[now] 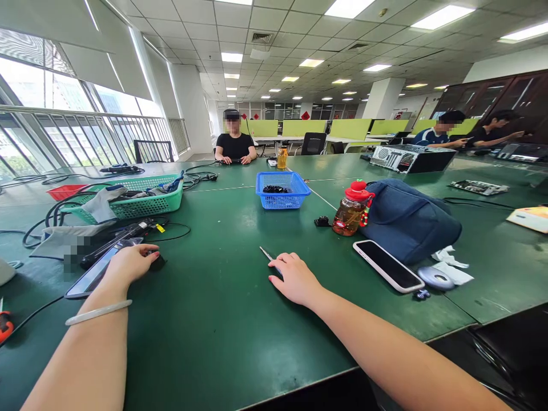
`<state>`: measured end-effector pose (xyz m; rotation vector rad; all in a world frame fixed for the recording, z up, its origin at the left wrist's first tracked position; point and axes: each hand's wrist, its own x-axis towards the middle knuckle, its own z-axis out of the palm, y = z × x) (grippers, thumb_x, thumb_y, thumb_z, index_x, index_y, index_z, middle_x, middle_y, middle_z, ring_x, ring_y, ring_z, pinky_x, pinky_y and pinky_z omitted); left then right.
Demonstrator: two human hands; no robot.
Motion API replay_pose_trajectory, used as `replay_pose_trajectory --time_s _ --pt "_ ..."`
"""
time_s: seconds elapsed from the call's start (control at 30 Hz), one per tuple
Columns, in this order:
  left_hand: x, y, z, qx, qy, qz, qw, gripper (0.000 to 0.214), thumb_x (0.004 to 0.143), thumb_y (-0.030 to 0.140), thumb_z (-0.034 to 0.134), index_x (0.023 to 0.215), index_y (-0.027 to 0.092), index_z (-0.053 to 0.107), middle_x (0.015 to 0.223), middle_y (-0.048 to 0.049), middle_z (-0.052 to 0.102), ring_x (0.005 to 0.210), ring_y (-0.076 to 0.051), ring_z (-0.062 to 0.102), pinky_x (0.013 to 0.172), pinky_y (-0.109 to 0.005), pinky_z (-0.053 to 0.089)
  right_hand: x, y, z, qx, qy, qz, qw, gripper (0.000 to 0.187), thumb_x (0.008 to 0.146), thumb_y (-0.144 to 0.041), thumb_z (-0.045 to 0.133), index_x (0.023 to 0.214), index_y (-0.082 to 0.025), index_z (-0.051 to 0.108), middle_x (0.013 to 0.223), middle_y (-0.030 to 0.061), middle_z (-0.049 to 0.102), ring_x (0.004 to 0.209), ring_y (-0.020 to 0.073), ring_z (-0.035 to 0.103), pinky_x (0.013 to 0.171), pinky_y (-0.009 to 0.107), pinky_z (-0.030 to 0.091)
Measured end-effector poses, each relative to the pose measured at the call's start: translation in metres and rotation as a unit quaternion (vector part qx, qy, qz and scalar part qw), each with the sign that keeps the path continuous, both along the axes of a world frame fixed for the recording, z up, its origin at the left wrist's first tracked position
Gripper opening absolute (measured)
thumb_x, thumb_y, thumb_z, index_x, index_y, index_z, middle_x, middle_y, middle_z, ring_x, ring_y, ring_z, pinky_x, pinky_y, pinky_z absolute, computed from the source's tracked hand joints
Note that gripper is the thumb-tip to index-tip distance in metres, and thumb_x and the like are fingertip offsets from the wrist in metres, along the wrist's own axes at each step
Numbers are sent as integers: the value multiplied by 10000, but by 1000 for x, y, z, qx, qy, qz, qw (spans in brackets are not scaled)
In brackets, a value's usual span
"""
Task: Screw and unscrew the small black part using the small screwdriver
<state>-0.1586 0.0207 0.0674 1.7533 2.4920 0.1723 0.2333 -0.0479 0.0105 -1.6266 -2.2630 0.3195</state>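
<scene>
Bending the right hand (295,277) palm-down over a slim tool (264,252), flat or nearly so on the surface (214,342), on the near side of the blue basket (282,201). Can't tell a true grip from fingers merely laid on top. Reaching with the left hand (132,264) across a screen (97,273), with loosely curled fingers at a small black piece (159,262); can't tell whether held. Seems to be at the step of picking up or laying down the tool. To lift, would probably need to pinch it firmly between thumb and fingers.
</scene>
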Motion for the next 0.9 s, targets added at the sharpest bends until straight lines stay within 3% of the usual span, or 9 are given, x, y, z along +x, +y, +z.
replay_pose_trajectory --time_s 0.2,0.4,0.57,0.9 --pt "1 2 -3 19 31 11 999 393 823 479 517 1005 210 738 930 -60 764 817 -250 668 649 -288 474 0 0 2 2 -4 -2 1000 327 902 -321 589 1203 -214 662 1199 81 625 1098 240 526 985 386 446" --pt "0 2 -1 1 30 6 1000 366 814 299 526 1114 222 721 941 -58 761 799 -228 664 657 -276 479 0 0 -1 3 -6 0 1000 331 904 -325 585 1205 -211 661 1201 84 625 1100 241 528 980 386 449" --pt "5 -2 3 11 14 5 1000 381 812 261 507 1127 227 719 886 -52 757 756 -224 653 635 -279 473 1 1 -2 5 -6 -1 1000 333 905 -331 581 1208 -217 658 1204 83 622 1098 243 530 976 395 452" --pt "0 1 -6 27 3 -37 999 441 712 140 537 1107 203 723 956 -46 765 824 -211 675 690 -260 484 0 1 -2 7 -4 -2 1000 330 901 -329 587 1205 -224 663 1205 84 623 1101 244 529 978 392 451"
